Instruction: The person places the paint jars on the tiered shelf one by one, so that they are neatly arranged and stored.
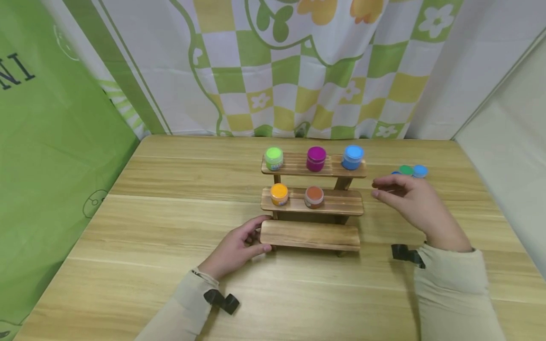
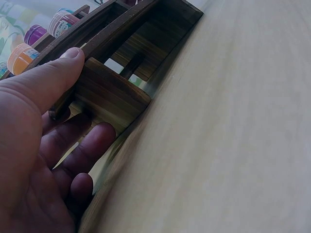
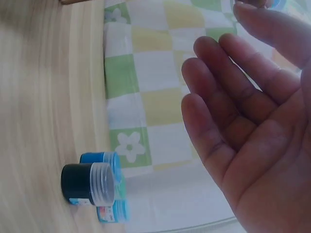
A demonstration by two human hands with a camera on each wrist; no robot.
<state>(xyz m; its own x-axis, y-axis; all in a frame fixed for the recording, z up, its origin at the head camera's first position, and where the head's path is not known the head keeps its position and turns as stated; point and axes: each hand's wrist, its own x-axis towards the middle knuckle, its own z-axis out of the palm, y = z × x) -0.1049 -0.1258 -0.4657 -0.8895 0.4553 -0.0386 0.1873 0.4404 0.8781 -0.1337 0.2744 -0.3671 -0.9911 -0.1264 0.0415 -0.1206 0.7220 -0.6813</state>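
The three-tiered wooden stand (image 1: 337, 202) sits near the middle of the bench (image 1: 183, 180). The left hand (image 1: 236, 245) holds the left end of its lowest step (image 1: 310, 235), thumb at the near edge and fingers bent in behind. The right hand (image 1: 407, 201) is at the right, apart from the stand, fingers loosely bent with a gap to the thumb and nothing visible in it.

On the top step stand a lime jar (image 1: 274, 158) at left, a purple jar (image 1: 316, 159) in the middle and a blue jar (image 1: 352, 157) at right. The middle step bears an orange jar (image 1: 279, 194) and, right of it, a brown jar (image 1: 314, 197). Three loose jars (image 1: 420, 171) stand close together on the far right, partly behind the right hand.

The jars look light, stiff and rather smooth, probably plastic; a thumb-and-finger hold round the walls, below the lids, should suit them. The stand seems rigid but light enough to shift if knocked, so a step's end is a sensible steadying point.
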